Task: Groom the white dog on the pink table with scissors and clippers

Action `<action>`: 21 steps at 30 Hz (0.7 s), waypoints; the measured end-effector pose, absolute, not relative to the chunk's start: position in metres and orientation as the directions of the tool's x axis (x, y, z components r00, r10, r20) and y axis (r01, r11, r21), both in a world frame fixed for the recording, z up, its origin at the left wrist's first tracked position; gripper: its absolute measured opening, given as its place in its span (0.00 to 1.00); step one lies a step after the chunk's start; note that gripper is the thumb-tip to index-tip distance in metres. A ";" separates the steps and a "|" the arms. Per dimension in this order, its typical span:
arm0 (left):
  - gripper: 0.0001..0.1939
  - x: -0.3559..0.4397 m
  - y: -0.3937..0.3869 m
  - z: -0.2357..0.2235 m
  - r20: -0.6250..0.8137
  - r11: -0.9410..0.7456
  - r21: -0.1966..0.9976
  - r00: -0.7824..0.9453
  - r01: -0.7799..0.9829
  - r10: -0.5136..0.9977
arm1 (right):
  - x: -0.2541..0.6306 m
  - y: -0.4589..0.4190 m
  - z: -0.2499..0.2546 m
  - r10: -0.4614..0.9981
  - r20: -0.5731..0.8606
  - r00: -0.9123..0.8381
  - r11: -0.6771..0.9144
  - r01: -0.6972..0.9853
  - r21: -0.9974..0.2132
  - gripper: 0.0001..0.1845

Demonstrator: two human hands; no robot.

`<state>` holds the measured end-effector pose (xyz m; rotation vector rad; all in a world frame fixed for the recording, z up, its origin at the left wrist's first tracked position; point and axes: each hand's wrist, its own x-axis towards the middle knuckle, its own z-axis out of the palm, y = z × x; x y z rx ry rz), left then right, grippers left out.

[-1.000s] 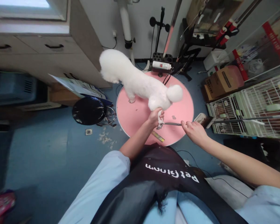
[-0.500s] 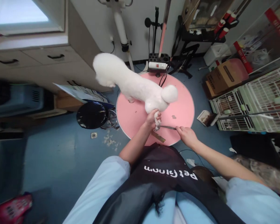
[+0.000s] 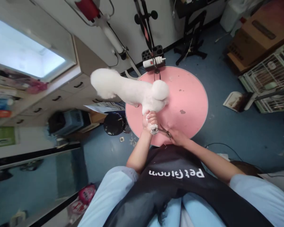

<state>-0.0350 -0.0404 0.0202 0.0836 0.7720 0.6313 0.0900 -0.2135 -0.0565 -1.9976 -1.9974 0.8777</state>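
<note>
A fluffy white dog (image 3: 132, 88) stands on a round pink grooming table (image 3: 191, 91), its rounded head toward the right. My left hand (image 3: 151, 118) is wrapped around one of its front legs, and the paw (image 3: 153, 129) pokes out below my fingers, its dark underside showing. In my right hand (image 3: 177, 137) is a pair of scissors (image 3: 164, 130), the blades parted and pointing left at the paw. Whether the blades touch the fur I cannot tell.
At the table's back edge a black tool holder (image 3: 146, 55) carries a white bottle (image 3: 153, 62). A black round stool (image 3: 114, 124) stands at the left. Cardboard boxes (image 3: 257, 37), a wire cage (image 3: 272, 78) and a long-handled dustpan (image 3: 236, 101) are on the right.
The view has turned. My left hand has raised and turned the paw so its underside shows. The scissors, seen edge-on before, now show parted blades, and my right hand is nearer my body.
</note>
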 end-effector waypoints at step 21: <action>0.20 -0.039 -0.044 0.009 -0.608 0.837 0.184 0.610 -0.515 0.508 | 0.111 -0.205 -0.018 0.940 -0.341 -0.031 -0.052 0.972 -0.231 0.19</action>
